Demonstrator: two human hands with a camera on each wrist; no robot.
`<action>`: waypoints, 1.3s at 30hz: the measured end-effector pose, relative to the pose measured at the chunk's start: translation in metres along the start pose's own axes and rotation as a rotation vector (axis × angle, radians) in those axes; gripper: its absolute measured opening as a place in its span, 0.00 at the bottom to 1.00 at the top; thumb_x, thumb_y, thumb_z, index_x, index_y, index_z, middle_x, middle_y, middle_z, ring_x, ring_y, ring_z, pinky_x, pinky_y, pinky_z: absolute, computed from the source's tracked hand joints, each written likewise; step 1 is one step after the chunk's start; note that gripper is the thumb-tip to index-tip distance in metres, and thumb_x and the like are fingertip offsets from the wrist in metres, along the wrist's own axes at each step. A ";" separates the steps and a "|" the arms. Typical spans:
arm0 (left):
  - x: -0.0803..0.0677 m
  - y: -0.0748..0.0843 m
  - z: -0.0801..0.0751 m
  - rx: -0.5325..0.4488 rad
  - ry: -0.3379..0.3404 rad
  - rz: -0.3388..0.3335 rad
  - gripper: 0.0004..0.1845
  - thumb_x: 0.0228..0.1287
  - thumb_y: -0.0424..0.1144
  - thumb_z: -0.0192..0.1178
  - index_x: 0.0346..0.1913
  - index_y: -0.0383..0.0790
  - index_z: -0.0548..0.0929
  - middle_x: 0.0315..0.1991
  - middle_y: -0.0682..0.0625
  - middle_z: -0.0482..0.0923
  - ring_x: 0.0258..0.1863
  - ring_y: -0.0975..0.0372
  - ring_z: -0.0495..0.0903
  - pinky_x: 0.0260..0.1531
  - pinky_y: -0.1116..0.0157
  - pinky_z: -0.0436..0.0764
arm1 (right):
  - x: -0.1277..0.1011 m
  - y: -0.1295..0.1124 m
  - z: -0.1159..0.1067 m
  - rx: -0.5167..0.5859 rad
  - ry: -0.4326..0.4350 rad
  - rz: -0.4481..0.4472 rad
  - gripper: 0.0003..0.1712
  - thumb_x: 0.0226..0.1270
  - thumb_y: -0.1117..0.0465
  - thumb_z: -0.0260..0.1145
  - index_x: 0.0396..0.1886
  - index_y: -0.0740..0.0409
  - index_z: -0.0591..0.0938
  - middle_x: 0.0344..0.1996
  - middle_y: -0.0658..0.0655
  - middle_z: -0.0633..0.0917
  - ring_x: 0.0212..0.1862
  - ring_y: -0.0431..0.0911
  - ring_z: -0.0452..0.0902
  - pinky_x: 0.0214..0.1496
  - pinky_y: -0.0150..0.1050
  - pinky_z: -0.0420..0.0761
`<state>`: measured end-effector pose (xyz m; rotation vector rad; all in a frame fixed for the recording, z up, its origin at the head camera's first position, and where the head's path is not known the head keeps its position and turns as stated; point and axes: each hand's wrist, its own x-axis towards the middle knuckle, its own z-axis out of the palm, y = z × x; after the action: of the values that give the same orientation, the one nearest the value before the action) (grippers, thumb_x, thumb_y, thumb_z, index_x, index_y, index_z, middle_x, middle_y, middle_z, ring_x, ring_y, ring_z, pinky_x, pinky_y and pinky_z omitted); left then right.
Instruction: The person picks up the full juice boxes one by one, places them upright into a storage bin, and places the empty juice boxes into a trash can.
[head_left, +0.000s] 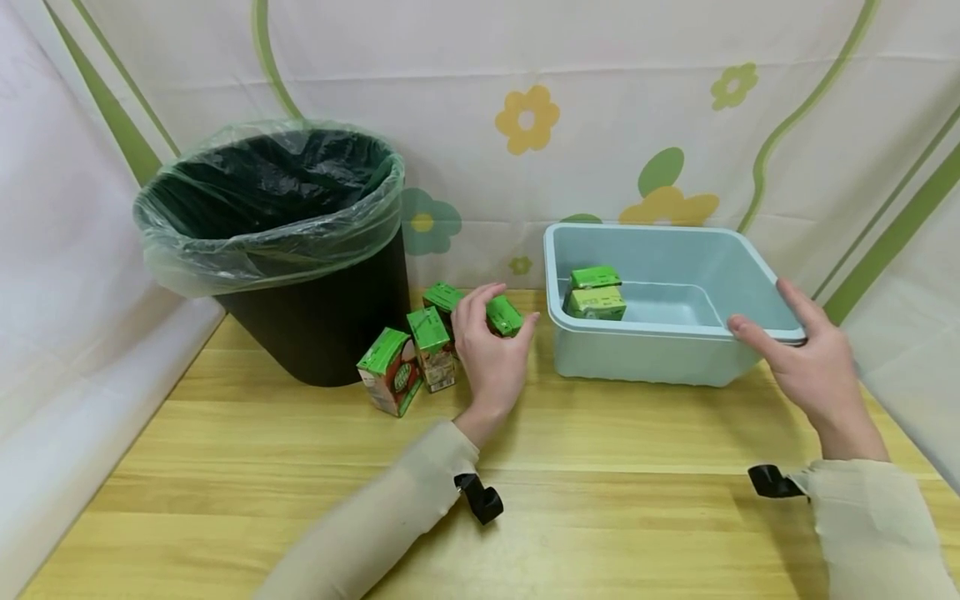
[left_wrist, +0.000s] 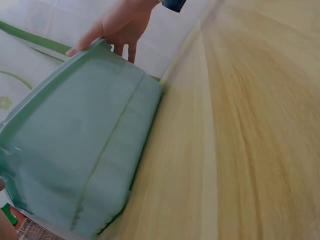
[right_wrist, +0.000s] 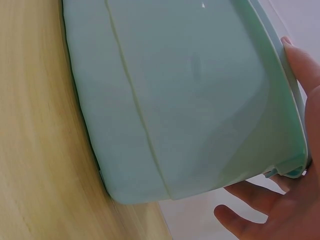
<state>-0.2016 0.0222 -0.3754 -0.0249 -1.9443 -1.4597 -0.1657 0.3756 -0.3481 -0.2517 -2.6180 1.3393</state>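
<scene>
My left hand (head_left: 491,358) is over a group of small juice cartons with green tops, its thumb and fingers curved apart around one carton (head_left: 504,316). Whether skin touches that carton is hard to see. Another carton (head_left: 443,296) stands partly behind the hand, and two more, a nearer carton (head_left: 432,350) and a red-sided carton (head_left: 390,371), stand to its left. My right hand (head_left: 817,367) grips the right end of a light blue plastic bin (head_left: 652,354), thumb over the rim. Two cartons (head_left: 596,302) lie inside the bin at its left end.
A black trash can (head_left: 322,317), lined with a translucent green bag (head_left: 277,250), stands at the left behind the cartons. The wooden table (head_left: 600,500) meets a flower-printed curtain (head_left: 465,100) at the back, with pale cloth at both sides.
</scene>
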 end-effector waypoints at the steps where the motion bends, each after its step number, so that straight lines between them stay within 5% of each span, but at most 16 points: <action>1: 0.000 -0.001 0.001 0.005 -0.001 0.000 0.28 0.54 0.35 0.82 0.59 0.41 0.85 0.62 0.48 0.82 0.66 0.53 0.76 0.69 0.51 0.74 | 0.000 0.000 0.000 0.001 0.000 0.000 0.51 0.74 0.40 0.67 0.86 0.23 0.47 0.88 0.41 0.41 0.89 0.57 0.34 0.88 0.58 0.43; 14: -0.003 -0.011 0.004 0.046 0.025 0.037 0.22 0.54 0.28 0.75 0.54 0.40 0.86 0.60 0.46 0.81 0.63 0.52 0.75 0.62 0.51 0.78 | 0.000 0.000 -0.001 0.010 -0.014 0.007 0.51 0.74 0.39 0.67 0.86 0.22 0.47 0.88 0.39 0.41 0.89 0.56 0.32 0.87 0.63 0.43; 25: -0.007 -0.020 -0.001 -0.035 -0.052 0.008 0.23 0.56 0.28 0.64 0.57 0.39 0.85 0.66 0.45 0.78 0.63 0.54 0.79 0.55 0.58 0.77 | 0.000 0.000 -0.001 -0.003 -0.002 0.004 0.51 0.74 0.39 0.68 0.85 0.20 0.47 0.88 0.39 0.43 0.88 0.58 0.38 0.87 0.56 0.49; 31: -0.010 -0.023 -0.003 -0.003 -0.081 -0.009 0.17 0.61 0.30 0.69 0.54 0.41 0.88 0.64 0.46 0.79 0.51 0.53 0.81 0.44 0.61 0.79 | 0.000 0.000 -0.002 0.004 -0.004 0.005 0.51 0.74 0.39 0.67 0.85 0.21 0.47 0.88 0.38 0.43 0.89 0.57 0.37 0.87 0.59 0.47; 39: -0.007 -0.023 -0.009 0.118 -0.064 -0.001 0.16 0.59 0.34 0.78 0.50 0.44 0.91 0.60 0.49 0.84 0.56 0.52 0.85 0.48 0.53 0.83 | 0.001 -0.001 -0.002 0.010 -0.008 0.014 0.51 0.74 0.39 0.68 0.86 0.22 0.47 0.87 0.37 0.43 0.89 0.56 0.37 0.87 0.57 0.49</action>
<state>-0.2011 0.0091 -0.3978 -0.0181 -2.0799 -1.3570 -0.1659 0.3767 -0.3467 -0.2643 -2.6204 1.3605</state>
